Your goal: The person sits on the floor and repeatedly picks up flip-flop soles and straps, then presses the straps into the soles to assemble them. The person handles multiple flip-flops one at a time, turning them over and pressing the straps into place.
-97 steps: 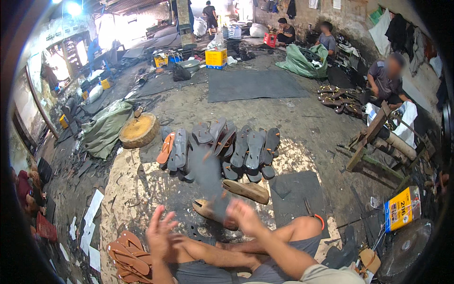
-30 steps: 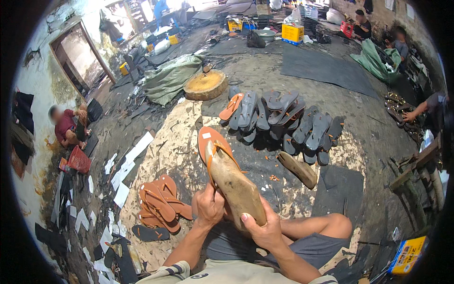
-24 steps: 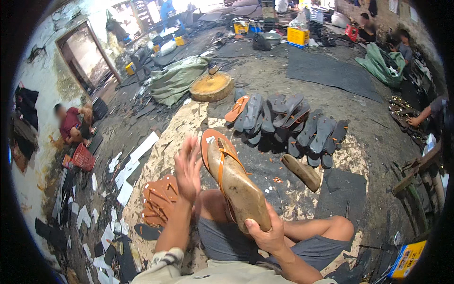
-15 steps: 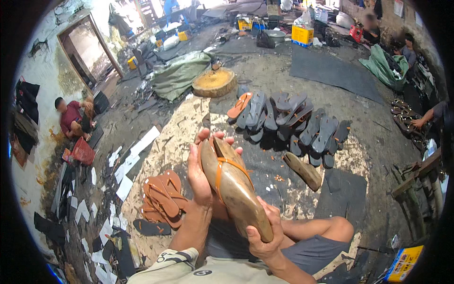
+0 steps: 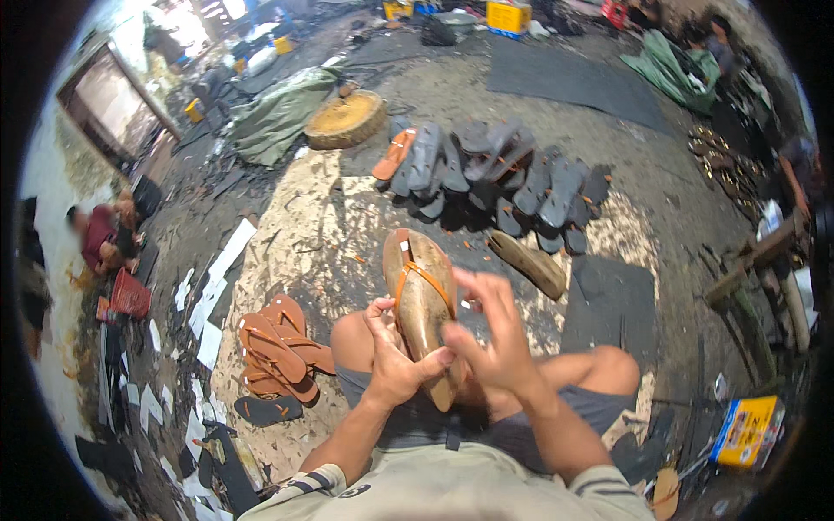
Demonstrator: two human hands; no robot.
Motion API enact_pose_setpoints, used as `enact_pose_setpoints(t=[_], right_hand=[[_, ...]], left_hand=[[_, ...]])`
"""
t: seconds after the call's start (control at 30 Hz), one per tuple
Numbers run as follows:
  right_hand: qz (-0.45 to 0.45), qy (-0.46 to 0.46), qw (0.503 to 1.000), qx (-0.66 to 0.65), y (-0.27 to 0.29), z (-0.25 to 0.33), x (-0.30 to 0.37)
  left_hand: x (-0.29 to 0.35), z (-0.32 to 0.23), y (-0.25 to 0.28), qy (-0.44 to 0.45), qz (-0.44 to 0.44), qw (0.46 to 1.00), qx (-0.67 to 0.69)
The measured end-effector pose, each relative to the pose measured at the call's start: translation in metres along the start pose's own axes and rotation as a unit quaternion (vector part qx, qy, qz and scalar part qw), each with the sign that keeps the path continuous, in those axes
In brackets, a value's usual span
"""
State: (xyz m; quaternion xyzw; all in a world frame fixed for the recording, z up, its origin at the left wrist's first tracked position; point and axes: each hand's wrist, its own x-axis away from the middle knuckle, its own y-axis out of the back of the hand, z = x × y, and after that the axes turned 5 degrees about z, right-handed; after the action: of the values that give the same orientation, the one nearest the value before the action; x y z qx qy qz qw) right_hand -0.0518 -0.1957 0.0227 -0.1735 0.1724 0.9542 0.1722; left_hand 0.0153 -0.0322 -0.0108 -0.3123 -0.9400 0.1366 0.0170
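Observation:
A brown wooden shoe last (image 5: pixel 423 323), fitted with orange thong sandal straps (image 5: pixel 426 274), is held over my lap. Its broad toe end points away from me, and a tan sole edge shows around that end. My left hand (image 5: pixel 395 369) grips the last's narrower part from the left, thumb across the top. On the other side, my right hand (image 5: pixel 499 339) has its fingers and thumb spread, close to the right edge of the straps. Slight blur hides whether its fingertips touch the last.
Another wooden last (image 5: pixel 528 263) lies beyond my right knee. Several dark grey sandals (image 5: pixel 426 156) are lined up ahead, and brown sandals (image 5: pixel 276 347) are piled at left. A round wood block (image 5: pixel 346 120) stands farther off. A person (image 5: pixel 106 239) sits at far left.
My right hand has let go of the last's narrow end and moved to the strap side, fingers spread. My left hand has shifted from the toe end to the narrower part. The last now points straighter ahead.

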Motion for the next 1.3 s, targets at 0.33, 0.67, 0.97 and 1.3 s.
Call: enact_pose_setpoints(t=[0.33,0.67,0.97,1.3], right_hand=[[0.049,-0.182,0.924,-0.332,0.023,-0.001,-0.004],[0.089,-0.199,0.666,-0.713,-0.005,-0.003,0.045],[0.061,-0.190,0.889,-0.413,-0.001,-0.026,0.022],[0.008,-0.130,0.938,-0.320,-0.023,-0.039,0.011]], left_hand=[[-0.027,-0.049,-0.022,-0.133,-0.008,0.976,0.171],[-0.046,-0.057,-0.030,0.019,0.058,0.979,0.192],[-0.020,-0.022,-0.007,0.074,0.092,0.991,0.061],[-0.024,-0.038,-0.003,0.017,0.126,0.985,-0.120]])
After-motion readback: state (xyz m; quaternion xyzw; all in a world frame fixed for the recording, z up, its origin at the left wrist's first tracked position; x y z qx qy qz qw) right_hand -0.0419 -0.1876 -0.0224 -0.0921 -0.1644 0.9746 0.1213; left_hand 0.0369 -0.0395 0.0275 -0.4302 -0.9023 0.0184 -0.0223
